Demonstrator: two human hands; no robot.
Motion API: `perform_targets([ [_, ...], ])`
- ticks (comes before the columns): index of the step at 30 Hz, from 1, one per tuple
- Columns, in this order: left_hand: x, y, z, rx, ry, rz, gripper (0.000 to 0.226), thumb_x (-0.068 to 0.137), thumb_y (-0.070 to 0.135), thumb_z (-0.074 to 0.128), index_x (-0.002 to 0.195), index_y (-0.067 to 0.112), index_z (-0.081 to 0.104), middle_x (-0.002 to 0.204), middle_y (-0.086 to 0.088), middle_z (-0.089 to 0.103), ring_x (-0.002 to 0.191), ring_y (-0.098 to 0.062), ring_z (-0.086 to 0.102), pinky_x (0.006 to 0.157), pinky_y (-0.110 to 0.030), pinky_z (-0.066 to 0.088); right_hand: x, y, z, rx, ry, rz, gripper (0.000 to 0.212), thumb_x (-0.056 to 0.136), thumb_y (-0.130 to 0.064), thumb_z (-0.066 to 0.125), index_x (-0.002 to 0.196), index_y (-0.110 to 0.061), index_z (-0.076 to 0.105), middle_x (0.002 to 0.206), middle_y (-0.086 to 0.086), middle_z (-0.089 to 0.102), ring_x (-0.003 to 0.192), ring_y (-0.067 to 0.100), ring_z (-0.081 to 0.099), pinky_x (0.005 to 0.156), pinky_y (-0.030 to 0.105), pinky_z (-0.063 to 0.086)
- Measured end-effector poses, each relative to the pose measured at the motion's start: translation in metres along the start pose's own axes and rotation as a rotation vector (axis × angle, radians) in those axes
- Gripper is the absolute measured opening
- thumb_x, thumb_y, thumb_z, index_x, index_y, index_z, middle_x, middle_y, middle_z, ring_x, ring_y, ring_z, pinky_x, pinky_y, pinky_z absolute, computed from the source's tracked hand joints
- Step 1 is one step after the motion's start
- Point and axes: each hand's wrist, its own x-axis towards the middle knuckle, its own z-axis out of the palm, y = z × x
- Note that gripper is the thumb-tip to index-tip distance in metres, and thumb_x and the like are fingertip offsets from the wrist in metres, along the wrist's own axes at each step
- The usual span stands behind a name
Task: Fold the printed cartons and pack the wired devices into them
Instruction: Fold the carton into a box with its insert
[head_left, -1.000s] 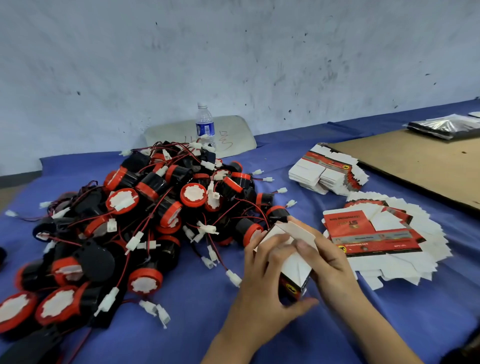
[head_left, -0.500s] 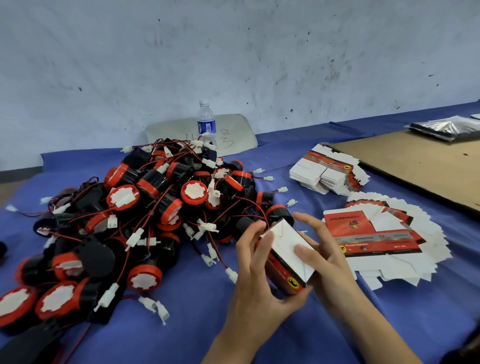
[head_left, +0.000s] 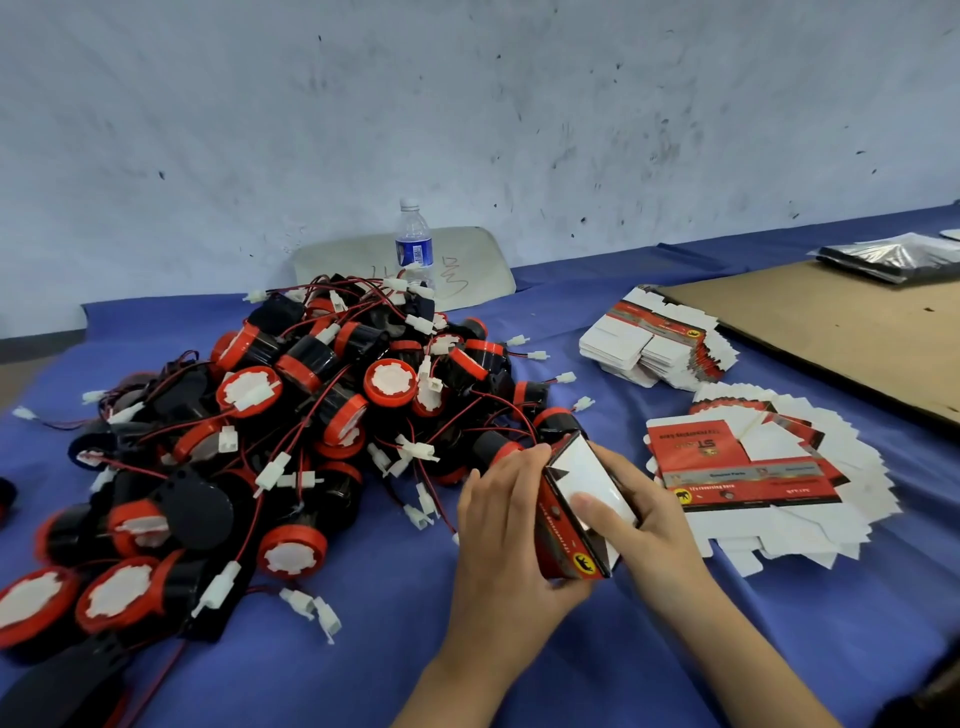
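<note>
Now the flap (head_left: 587, 483) lies flat.
Fingers (head_left: 522, 467) of left hand (head_left: 498, 540) and right hand (head_left: 654, 525) grip the carton (head_left: 563, 540), thumb seating it.

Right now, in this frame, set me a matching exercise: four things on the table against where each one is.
Things:
1 water bottle
2 fanned flat cartons
3 folded carton
4 cardboard sheet

Places:
A gripped by left hand and right hand
B upright behind the device pile
C lying flat at the far right
D spread out just right of the right hand

Pairs: 1-B, 2-D, 3-A, 4-C
</note>
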Motion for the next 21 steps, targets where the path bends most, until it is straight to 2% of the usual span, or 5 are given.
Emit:
perform_targets([
  [5, -0.0015, 0.0009, 0.0021, 0.002, -0.016, 0.037, 0.091, 0.07, 0.042, 0.062, 0.147, 0.027, 0.017, 0.143, 0.014, 0.028, 0.136, -0.01, 0.03, 0.108, -0.048, 0.032, 0.0019, 0.0008, -0.0011, 0.077, -0.061, 0.057, 0.037, 0.08, -0.016, 0.061, 0.115, -0.027, 0.069, 0.111, 0.01, 0.07, 0.103, 0.026, 0.067, 0.08, 0.032, 0.055],
  [9, 0.0, 0.0003, -0.0021, -0.07, -0.031, 0.029, 0.091, 0.069, 0.039, 0.065, 0.146, 0.031, 0.016, 0.146, 0.024, 0.019, 0.139, -0.003, 0.022, 0.104, -0.054, 0.039, 0.0039, 0.0026, -0.0025, 0.088, -0.092, 0.075, 0.039, 0.08, -0.016, 0.06, 0.115, -0.03, 0.067, 0.115, 0.009, 0.069, 0.108, 0.029, 0.065, 0.086, 0.037, 0.053],
  [12, -0.0003, 0.0004, -0.0033, -0.102, -0.046, 0.014, 0.091, 0.069, 0.039, 0.065, 0.146, 0.032, 0.016, 0.147, 0.024, 0.019, 0.14, -0.005, 0.022, 0.103, -0.056, 0.04, 0.0036, 0.0043, -0.0027, 0.067, -0.091, 0.068, 0.039, 0.08, -0.016, 0.06, 0.115, -0.031, 0.067, 0.114, 0.009, 0.069, 0.108, 0.029, 0.065, 0.086, 0.039, 0.052],
  [18, 0.0005, -0.0005, -0.001, -0.107, -0.024, 0.0, 0.089, 0.071, 0.039, 0.068, 0.145, 0.027, 0.02, 0.146, 0.02, 0.023, 0.14, -0.006, 0.024, 0.102, -0.055, 0.041, 0.002, 0.0057, -0.004, -0.084, -0.068, -0.028, 0.045, 0.081, -0.017, 0.059, 0.127, -0.018, 0.058, 0.117, 0.002, 0.069, 0.111, 0.021, 0.063, 0.091, 0.035, 0.052],
  [21, 0.0005, 0.0, -0.0005, -0.148, -0.031, 0.004, 0.092, 0.071, 0.039, 0.069, 0.147, 0.03, 0.018, 0.15, 0.028, 0.016, 0.142, -0.008, 0.024, 0.103, -0.056, 0.04, 0.0045, 0.0047, -0.004, 0.087, -0.074, 0.042, 0.046, 0.076, -0.013, 0.049, 0.118, -0.018, 0.066, 0.117, 0.007, 0.069, 0.111, 0.025, 0.062, 0.093, 0.039, 0.048],
])
